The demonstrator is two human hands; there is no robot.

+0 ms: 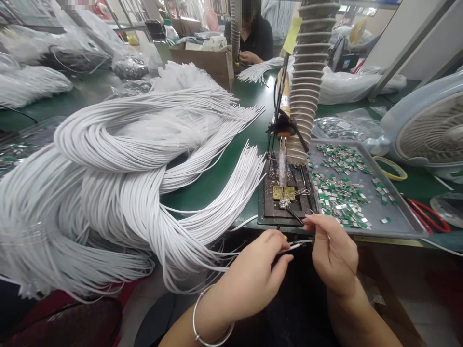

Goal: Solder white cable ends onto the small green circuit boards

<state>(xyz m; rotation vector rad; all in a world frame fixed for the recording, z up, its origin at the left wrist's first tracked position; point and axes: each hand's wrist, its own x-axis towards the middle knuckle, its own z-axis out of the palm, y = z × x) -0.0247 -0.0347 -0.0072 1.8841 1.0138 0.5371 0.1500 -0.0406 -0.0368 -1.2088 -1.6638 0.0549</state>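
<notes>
My left hand (253, 270), with a silver bangle at the wrist, is curled around the end of a white cable (295, 245). The cable tip sticks out past the fingertips toward my right hand (334, 255). My right hand is closed in a pinch by the bench edge; what its fingers hold is too small to make out. Just beyond it a thin black rod (294, 216) slants up to a lump of solder (284, 203). Above that lump, a soldering iron (283, 156) is fixed upright, tip down, over a yellow sponge (284, 193) in a dark stand (267, 209).
Big bundles of white cable (119, 193) cover the left side. A grey tray (398, 217) of small green-and-silver boards (343, 197) lies right, near red-handled pliers (427, 214), yellow tape (389, 168) and a fan (430, 125). A ribbed hose (307, 82) hangs down. Another person (253, 38) sits opposite.
</notes>
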